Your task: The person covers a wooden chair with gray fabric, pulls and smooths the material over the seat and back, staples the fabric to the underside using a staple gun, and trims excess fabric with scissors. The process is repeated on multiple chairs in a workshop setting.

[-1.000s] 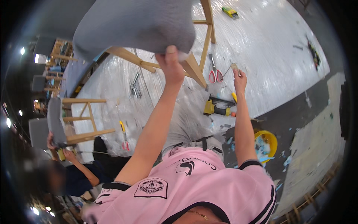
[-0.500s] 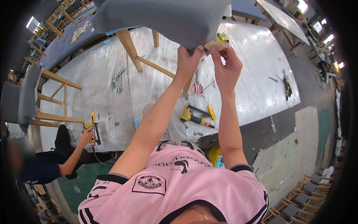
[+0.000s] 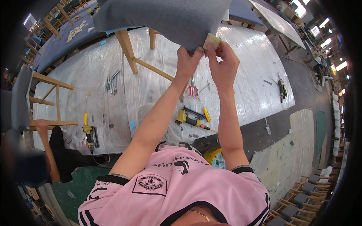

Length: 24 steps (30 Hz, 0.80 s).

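Observation:
A chair with grey fabric upholstery (image 3: 162,20) and pale wooden legs (image 3: 126,51) stands in front of me at the top of the view. My left hand (image 3: 188,63) pinches the lower corner of the grey fabric between thumb and fingers. Close beside it, my right hand (image 3: 223,66) holds a small flat pale piece (image 3: 212,40), like thin wood or card, tilted up against the fabric edge. Both thumbs almost meet at that corner. Whether my right fingers also grip cloth is hidden.
On the plastic-wrapped table (image 3: 249,94) lie red-handled scissors (image 3: 192,91), a yellow-black staple gun (image 3: 187,119), a yellow-handled tool (image 3: 206,114) and metal strips (image 3: 112,83). At left, a co-worker's hand (image 3: 42,126) is at another chair (image 3: 56,122), near a second staple gun (image 3: 89,136).
The pale piece in my right hand has turned more upright against the fabric corner. The co-worker has let go of the second staple gun and moved a hand to the left chair. My view shifted slightly.

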Each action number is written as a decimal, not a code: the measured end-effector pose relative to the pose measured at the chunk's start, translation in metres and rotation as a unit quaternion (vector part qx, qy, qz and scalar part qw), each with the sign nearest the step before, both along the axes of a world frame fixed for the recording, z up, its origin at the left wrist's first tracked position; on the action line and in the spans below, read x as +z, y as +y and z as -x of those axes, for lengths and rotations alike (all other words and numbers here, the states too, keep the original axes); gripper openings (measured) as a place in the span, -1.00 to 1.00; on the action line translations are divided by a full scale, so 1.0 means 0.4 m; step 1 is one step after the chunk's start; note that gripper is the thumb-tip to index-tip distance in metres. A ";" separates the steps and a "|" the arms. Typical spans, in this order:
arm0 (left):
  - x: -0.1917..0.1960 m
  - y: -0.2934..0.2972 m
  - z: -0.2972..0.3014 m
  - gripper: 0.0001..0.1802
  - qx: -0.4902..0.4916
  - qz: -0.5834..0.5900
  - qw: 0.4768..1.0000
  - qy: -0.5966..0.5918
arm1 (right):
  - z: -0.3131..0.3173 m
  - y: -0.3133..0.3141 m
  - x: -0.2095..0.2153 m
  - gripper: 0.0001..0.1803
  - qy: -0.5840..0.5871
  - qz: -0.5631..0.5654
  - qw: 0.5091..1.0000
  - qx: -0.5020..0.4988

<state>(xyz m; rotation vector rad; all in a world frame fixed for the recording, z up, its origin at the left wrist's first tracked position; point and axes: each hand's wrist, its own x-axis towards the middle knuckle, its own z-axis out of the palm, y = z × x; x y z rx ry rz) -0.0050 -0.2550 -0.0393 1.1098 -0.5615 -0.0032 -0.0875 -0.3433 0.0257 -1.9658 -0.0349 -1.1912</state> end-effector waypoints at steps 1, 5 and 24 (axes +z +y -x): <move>0.003 0.000 0.000 -0.67 0.002 -0.006 1.000 0.005 | 0.001 0.001 -0.002 -0.79 0.000 -0.004 1.000 -0.002; 0.006 0.001 0.000 -0.71 0.009 0.002 1.000 -0.007 | -0.008 0.001 -0.014 -0.80 -0.005 -0.038 0.999 0.018; -0.027 -0.012 -0.017 -0.52 0.000 0.003 1.000 -0.020 | 0.062 -0.145 -0.669 -0.63 0.247 -0.352 0.899 -0.080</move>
